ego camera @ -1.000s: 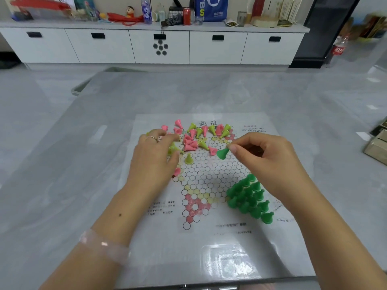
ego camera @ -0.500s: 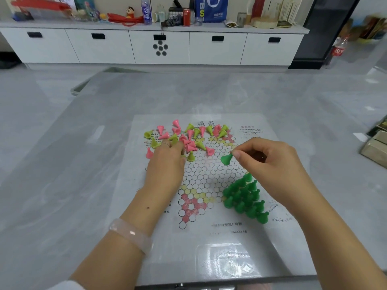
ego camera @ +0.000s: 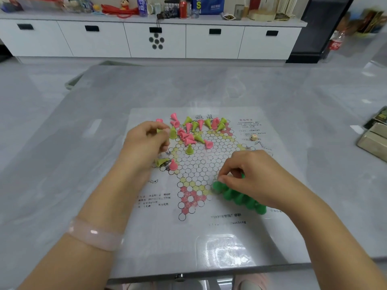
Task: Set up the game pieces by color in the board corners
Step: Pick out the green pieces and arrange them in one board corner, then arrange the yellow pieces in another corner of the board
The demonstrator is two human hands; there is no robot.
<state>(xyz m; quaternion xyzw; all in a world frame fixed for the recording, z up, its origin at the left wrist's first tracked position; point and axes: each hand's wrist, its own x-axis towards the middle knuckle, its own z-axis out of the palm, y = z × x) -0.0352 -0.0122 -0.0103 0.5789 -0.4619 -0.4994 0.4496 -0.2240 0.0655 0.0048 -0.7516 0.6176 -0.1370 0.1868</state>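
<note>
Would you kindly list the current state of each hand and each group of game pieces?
Left hand: holds a yellow-green piece.
Right hand: pinches a green piece at the cluster.
Green pieces: grouped, upright.
Pink and yellow-green pieces: mixed, mostly toppled.
Die: resting on the board.

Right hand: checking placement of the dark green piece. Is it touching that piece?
Touching. The head view shows the right hand pinching the dark green piece at its fingertips, beside the dark green cluster.

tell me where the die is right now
In the head view, the small die sits on the board sheet's right side, apart, beyond the right hand.
</note>
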